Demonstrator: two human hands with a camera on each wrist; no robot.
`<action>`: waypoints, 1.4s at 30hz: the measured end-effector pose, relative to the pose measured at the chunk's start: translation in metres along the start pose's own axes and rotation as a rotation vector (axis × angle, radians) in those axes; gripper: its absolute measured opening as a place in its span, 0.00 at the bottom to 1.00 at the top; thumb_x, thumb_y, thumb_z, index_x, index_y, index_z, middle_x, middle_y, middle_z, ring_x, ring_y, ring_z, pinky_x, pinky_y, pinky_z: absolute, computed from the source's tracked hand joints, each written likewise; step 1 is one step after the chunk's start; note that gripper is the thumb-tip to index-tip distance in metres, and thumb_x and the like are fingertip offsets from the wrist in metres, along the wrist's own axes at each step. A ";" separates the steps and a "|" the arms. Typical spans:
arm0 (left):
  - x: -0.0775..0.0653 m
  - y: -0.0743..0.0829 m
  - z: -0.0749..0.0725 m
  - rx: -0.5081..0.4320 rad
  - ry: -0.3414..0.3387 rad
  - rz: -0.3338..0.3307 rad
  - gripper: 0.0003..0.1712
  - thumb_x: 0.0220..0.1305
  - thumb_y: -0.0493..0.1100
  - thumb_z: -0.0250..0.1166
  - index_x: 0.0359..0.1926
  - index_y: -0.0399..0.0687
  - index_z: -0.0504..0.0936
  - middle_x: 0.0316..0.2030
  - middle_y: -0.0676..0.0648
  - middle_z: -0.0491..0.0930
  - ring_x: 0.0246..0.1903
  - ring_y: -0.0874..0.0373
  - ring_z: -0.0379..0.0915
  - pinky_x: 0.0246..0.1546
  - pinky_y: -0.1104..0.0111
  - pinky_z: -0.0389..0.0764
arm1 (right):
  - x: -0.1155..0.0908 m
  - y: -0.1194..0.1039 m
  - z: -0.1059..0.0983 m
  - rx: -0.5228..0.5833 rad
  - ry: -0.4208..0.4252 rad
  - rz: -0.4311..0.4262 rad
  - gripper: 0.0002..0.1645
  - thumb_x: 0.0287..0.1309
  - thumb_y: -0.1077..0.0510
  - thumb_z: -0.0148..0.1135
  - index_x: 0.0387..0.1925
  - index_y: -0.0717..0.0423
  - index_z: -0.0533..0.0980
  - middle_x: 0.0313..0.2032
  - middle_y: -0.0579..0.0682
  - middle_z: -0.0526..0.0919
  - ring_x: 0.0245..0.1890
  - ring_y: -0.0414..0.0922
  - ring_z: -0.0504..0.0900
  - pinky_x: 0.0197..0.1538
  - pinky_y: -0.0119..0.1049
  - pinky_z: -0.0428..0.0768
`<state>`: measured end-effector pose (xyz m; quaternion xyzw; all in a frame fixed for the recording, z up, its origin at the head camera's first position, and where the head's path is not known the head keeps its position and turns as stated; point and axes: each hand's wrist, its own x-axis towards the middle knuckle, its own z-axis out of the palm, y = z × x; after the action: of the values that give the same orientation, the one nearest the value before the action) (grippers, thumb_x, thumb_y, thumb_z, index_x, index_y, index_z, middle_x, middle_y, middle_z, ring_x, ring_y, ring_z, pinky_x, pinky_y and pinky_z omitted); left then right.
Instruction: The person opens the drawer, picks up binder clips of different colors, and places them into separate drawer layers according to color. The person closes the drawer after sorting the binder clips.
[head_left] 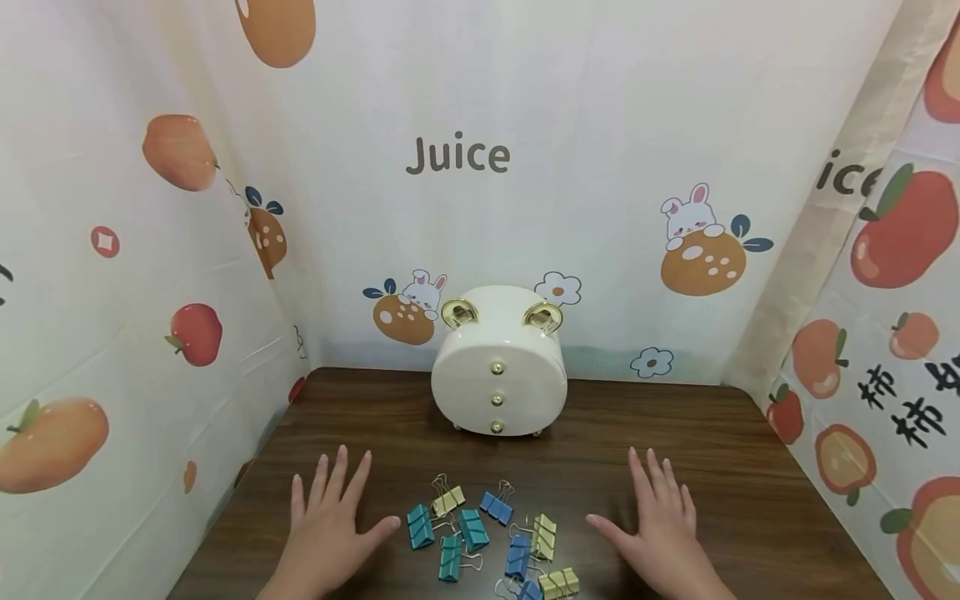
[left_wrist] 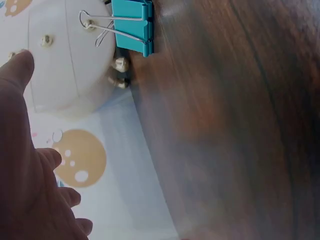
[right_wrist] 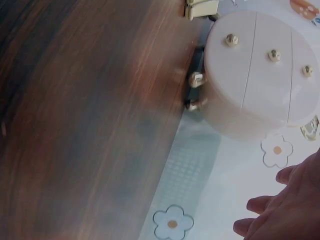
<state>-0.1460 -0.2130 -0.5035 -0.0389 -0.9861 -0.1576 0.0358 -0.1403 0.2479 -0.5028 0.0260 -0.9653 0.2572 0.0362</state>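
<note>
My left hand (head_left: pixel 327 529) is spread with straight fingers over the left part of the table, its thumb close to a teal binder clip (head_left: pixel 421 527). On the other side, my right hand (head_left: pixel 662 533) lies likewise, fingers straight, and holds nothing. Between the hands are several binder clips: teal, blue (head_left: pixel 497 507) and yellow (head_left: pixel 543 537), many with wire handles sticking out. Behind them stands a rounded white box (head_left: pixel 498 387) with three drawers, gold knobs, gold ears and small gold feet. In the left wrist view a teal clip (left_wrist: pixel 132 25) appears near the box.
The dark wood-grain table (head_left: pixel 600 425) has rounded back corners. A white curtain (head_left: pixel 480 225) printed with fruit, rabbits and flowers hangs right behind it, and more printed cloth hangs at the left and right sides.
</note>
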 end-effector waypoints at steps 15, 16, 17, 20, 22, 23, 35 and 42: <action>0.026 0.014 -0.009 0.001 -0.077 0.172 0.59 0.59 0.86 0.49 0.80 0.58 0.60 0.79 0.40 0.53 0.78 0.37 0.42 0.72 0.34 0.33 | 0.016 -0.019 0.002 -0.085 -0.094 -0.198 0.67 0.52 0.14 0.55 0.81 0.47 0.54 0.78 0.59 0.57 0.76 0.64 0.53 0.67 0.75 0.51; 0.028 0.015 -0.009 -0.009 -0.086 0.179 0.58 0.59 0.86 0.48 0.80 0.57 0.60 0.79 0.40 0.53 0.78 0.38 0.43 0.72 0.35 0.34 | 0.017 -0.021 0.003 -0.085 -0.108 -0.205 0.67 0.52 0.13 0.55 0.81 0.47 0.54 0.77 0.58 0.58 0.76 0.64 0.54 0.67 0.75 0.52; 0.030 0.015 -0.009 -0.017 -0.096 0.185 0.58 0.60 0.86 0.48 0.80 0.57 0.60 0.79 0.40 0.54 0.78 0.38 0.43 0.72 0.35 0.35 | 0.018 -0.024 0.003 -0.081 -0.126 -0.207 0.67 0.51 0.13 0.55 0.81 0.47 0.55 0.77 0.57 0.58 0.76 0.63 0.54 0.68 0.75 0.51; 0.036 0.017 -0.011 -0.054 -0.120 0.193 0.57 0.61 0.85 0.47 0.80 0.57 0.60 0.79 0.42 0.54 0.78 0.40 0.44 0.73 0.37 0.37 | 0.021 -0.030 0.004 -0.061 -0.173 -0.207 0.67 0.51 0.13 0.55 0.81 0.47 0.56 0.77 0.56 0.58 0.77 0.62 0.54 0.69 0.73 0.50; 0.042 0.018 -0.012 -0.084 -0.128 0.196 0.56 0.63 0.84 0.47 0.80 0.55 0.61 0.79 0.41 0.55 0.78 0.40 0.45 0.73 0.37 0.38 | 0.024 -0.033 0.005 -0.045 -0.198 -0.202 0.66 0.51 0.14 0.55 0.80 0.48 0.57 0.77 0.56 0.58 0.76 0.61 0.55 0.69 0.73 0.49; 0.045 0.019 -0.014 -0.101 -0.133 0.199 0.55 0.64 0.83 0.48 0.80 0.54 0.61 0.79 0.41 0.55 0.78 0.40 0.45 0.74 0.38 0.39 | 0.026 -0.035 0.005 -0.036 -0.208 -0.199 0.66 0.52 0.14 0.55 0.80 0.48 0.57 0.77 0.56 0.58 0.76 0.61 0.55 0.69 0.73 0.49; 0.087 0.010 -0.017 -0.256 -0.254 0.178 0.50 0.71 0.75 0.51 0.81 0.50 0.57 0.79 0.37 0.51 0.78 0.38 0.43 0.75 0.40 0.40 | 0.060 -0.052 0.022 0.152 -0.309 -0.066 0.57 0.61 0.21 0.56 0.77 0.55 0.63 0.74 0.59 0.65 0.74 0.62 0.60 0.70 0.72 0.52; 0.115 0.013 -0.024 -0.332 -0.253 0.104 0.54 0.71 0.77 0.48 0.81 0.45 0.53 0.79 0.34 0.48 0.78 0.35 0.42 0.73 0.37 0.45 | 0.077 -0.066 0.021 0.169 -0.379 -0.052 0.56 0.63 0.22 0.55 0.75 0.57 0.64 0.73 0.61 0.65 0.74 0.63 0.61 0.70 0.66 0.60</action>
<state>-0.2580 -0.2004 -0.4671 -0.1147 -0.9400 -0.3095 -0.0870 -0.2134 0.1775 -0.4819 0.1015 -0.9288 0.3269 -0.1417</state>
